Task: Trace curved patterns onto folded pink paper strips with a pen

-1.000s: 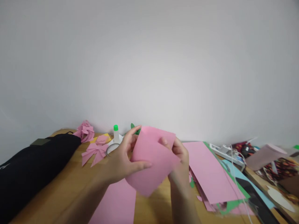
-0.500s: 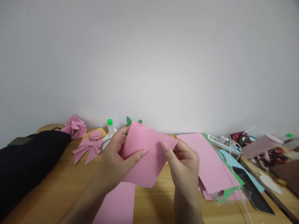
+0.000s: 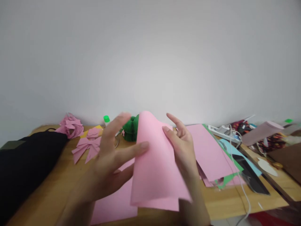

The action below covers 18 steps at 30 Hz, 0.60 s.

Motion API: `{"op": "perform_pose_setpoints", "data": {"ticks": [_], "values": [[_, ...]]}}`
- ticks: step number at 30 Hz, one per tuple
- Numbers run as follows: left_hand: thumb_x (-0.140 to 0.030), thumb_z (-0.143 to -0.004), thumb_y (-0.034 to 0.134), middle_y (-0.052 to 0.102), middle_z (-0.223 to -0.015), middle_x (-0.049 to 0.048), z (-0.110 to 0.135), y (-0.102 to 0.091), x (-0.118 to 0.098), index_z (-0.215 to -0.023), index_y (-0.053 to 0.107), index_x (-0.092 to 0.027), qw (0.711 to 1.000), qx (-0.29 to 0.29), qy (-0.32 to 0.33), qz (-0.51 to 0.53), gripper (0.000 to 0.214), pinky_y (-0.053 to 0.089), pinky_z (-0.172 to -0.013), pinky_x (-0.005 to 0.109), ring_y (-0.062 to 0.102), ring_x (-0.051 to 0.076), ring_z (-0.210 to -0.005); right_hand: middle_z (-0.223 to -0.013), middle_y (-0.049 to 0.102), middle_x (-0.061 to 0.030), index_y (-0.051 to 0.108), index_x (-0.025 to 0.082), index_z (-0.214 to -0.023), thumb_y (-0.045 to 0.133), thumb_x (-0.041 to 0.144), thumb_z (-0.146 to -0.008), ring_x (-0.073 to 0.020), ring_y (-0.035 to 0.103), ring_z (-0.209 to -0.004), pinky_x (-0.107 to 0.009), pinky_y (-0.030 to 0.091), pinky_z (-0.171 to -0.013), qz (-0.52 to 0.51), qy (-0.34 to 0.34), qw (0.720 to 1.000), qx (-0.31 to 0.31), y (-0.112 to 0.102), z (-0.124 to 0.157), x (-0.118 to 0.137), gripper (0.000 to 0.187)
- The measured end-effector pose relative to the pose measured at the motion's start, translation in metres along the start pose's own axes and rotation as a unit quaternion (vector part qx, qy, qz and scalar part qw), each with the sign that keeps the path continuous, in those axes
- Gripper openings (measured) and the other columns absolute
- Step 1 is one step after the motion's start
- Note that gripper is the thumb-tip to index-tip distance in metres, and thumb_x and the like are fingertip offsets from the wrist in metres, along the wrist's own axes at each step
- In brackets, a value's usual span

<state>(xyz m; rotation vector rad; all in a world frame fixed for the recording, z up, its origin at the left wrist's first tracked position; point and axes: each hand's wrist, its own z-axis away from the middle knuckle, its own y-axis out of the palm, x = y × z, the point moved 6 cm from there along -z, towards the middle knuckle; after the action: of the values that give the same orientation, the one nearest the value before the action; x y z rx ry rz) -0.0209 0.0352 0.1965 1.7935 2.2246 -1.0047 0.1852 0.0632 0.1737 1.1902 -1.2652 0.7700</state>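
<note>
Both hands hold a folded pink paper sheet (image 3: 156, 166) upright above the table, its top bulging in a curve. My left hand (image 3: 105, 166) has its thumb on the front of the sheet and its lower fingers behind the left edge; the index finger is raised off it. At the upper right edge, my right hand (image 3: 182, 144) pinches the sheet, thumb in front, with the index finger stretched up. Beneath them another pink sheet (image 3: 113, 204) lies flat on the wooden table (image 3: 54, 191).
Left stand a pink paper bow (image 3: 88, 146), a pink paper flower (image 3: 70, 125), a green-capped glue stick (image 3: 106, 120) and black cloth (image 3: 35, 169). Behind is a green pleated paper ball (image 3: 130, 130). Right are stacked papers (image 3: 209, 153), a power strip (image 3: 223, 133), a white cable (image 3: 238, 179) and a tablet (image 3: 251, 179).
The folded pink sheet has opened out into a larger, curved shape. My left index finger has lifted off, and my right index finger has stretched upward. The green paper ball shows more.
</note>
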Motion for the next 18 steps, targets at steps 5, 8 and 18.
{"op": "perform_pose_setpoints", "data": {"ticks": [5, 8, 18], "values": [[-0.013, -0.092, 0.058, 0.047, -0.153, -0.0042, -0.005, -0.003, 0.001, -0.123, 0.068, -0.039, 0.997, -0.006, -0.009, 0.082, 0.042, 0.042, -0.116, 0.042, 0.043, 0.024, -0.141, -0.047, 0.036, 0.0140, 0.060, 0.022, -0.129, 0.075, 0.037, -0.079, -0.0067, 0.034, -0.041, -0.019, 0.032, -0.040, 0.019, -0.070, 0.997, 0.035, 0.005, 0.007, 0.005, 0.054], [-0.027, -0.096, 0.057, 0.066, -0.131, 0.0031, -0.002, -0.015, 0.027, -0.123, 0.069, -0.032, 0.946, -0.122, -0.189, 0.235, 0.029, 0.056, -0.098, 0.037, 0.061, 0.024, -0.123, -0.049, 0.036, 0.0130, 0.062, 0.024, -0.126, 0.074, 0.034, -0.082, -0.0069, 0.035, -0.042, -0.019, 0.033, -0.041, 0.050, -0.092, 0.988, 0.111, 0.012, 0.017, 0.008, 0.046], [-0.026, -0.067, 0.086, 0.073, -0.076, -0.0034, 0.012, 0.001, 0.007, -0.107, 0.071, -0.034, 0.864, -0.142, -0.412, 0.251, 0.043, 0.054, -0.052, 0.015, 0.066, 0.012, -0.062, -0.048, 0.054, 0.0083, 0.074, 0.024, -0.088, 0.078, 0.028, -0.080, -0.0064, 0.047, -0.043, -0.018, 0.041, -0.043, 0.003, -0.077, 0.993, 0.090, 0.014, 0.033, 0.011, 0.009]]}}
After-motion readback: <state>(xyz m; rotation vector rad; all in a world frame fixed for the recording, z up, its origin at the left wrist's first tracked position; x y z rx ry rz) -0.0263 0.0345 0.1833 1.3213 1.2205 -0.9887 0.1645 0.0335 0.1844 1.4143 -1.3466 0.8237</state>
